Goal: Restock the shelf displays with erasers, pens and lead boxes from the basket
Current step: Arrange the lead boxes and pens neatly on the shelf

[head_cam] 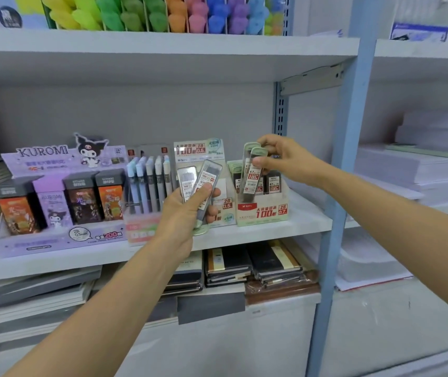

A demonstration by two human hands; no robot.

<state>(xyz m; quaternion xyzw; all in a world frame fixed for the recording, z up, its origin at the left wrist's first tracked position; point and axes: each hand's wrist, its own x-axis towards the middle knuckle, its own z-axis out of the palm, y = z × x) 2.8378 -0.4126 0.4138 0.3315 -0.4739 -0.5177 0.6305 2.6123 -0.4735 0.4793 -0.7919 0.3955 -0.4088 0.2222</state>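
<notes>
1. Left hand (182,213), nearest the camera, is curling round a pair of lead boxes (206,178), thumb lying across their labels. It is hovering left of the 0.7 display box (263,210), over the shelf's (307,221) front edge.
2. Right hand (285,159) is pinching a second pair of lead boxes (252,170) by their green caps, holding them upright at the 0.7 display box's open top.
3. More dark lead boxes are standing inside that box; bare shelf is showing on its right, up to the blue post (353,131).
4. Just left of it the 0.5 display box (203,152) is standing, then a pen display (149,180) and a Kuromi display (54,202).
5. Open room is lying above it.
</notes>
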